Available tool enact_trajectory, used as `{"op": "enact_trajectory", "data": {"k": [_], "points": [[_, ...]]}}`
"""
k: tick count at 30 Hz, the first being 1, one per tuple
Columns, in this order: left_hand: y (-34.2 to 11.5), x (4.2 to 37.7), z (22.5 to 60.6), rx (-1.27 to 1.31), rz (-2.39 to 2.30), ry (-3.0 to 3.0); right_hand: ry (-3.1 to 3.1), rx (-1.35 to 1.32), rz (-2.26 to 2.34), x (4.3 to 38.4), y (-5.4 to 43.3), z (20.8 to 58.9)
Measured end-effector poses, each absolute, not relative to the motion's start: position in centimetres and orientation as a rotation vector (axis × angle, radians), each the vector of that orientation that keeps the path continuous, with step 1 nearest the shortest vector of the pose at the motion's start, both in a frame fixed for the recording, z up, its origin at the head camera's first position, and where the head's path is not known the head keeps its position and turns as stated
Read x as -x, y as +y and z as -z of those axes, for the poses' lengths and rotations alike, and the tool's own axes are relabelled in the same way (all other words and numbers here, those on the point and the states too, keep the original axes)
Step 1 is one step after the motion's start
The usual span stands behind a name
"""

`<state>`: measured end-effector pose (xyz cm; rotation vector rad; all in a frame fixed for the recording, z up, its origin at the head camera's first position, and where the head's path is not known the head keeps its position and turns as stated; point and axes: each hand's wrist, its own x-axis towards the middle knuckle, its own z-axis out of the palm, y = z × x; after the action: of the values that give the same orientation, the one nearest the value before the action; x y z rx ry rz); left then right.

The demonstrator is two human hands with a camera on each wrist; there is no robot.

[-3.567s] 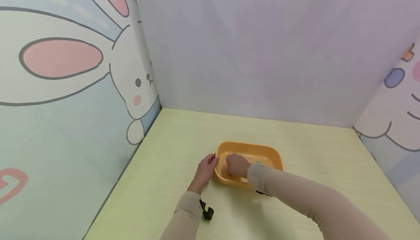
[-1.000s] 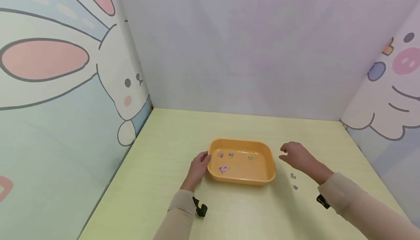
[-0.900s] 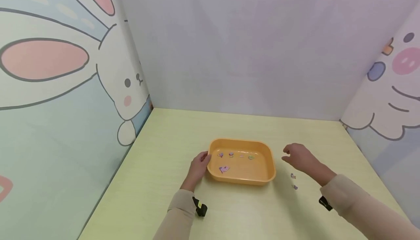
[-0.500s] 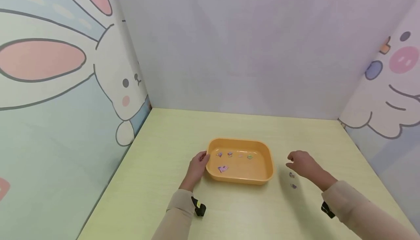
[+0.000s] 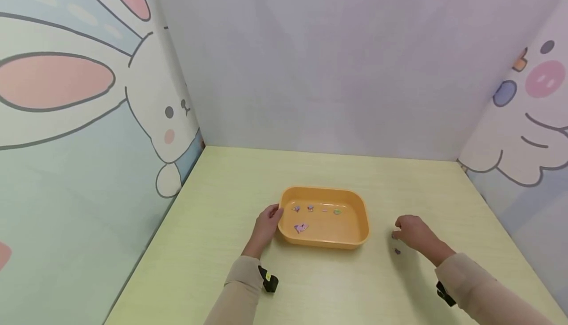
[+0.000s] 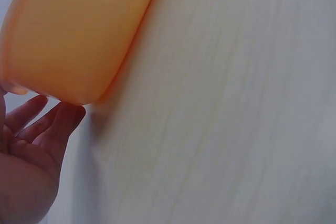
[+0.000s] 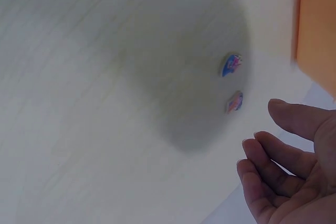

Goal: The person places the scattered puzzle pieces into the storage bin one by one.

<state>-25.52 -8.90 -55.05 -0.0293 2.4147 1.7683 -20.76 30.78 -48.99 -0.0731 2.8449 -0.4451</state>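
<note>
A shallow orange plastic tray [image 5: 334, 227] lies on the table, its left end gripped by my left hand [image 5: 266, 225]. The left wrist view shows fingertips against the tray's outer end wall, with the thumb mostly out of frame at the rim. Several small colourful flat pieces, including a larger pink one [image 5: 301, 228], are inside the tray. To its right, my right hand [image 5: 416, 233] hovers over two more little pieces, thumb and fingers apart, holding nothing. In the right wrist view, a blue-and-pink piece [image 7: 231, 64] and a pinkish piece [image 7: 234, 102] lie beyond the fingertips.
The pale yellow table [image 5: 239, 177] meets a plain back curtain [image 5: 328, 68]. A cartoon rabbit panel [image 5: 66, 182] stands at left, another cartoon panel [image 5: 532, 152] at right. Black wrist cameras [image 5: 268, 280] sit on both sleeves.
My right hand has left the tray, moved right, then come down toward the two loose pieces over the last second. My left hand stays at the tray's end. The view has shifted slightly.
</note>
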Motion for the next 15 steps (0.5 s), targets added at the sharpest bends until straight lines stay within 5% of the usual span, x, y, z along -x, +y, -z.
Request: {"op": "enact_trajectory", "data": {"k": [15], "points": [[-8.9,25.5,55.1,0.018,-1.774,2.417,2.85,0.022,0.491,20.5,31.4,51.4]]}}
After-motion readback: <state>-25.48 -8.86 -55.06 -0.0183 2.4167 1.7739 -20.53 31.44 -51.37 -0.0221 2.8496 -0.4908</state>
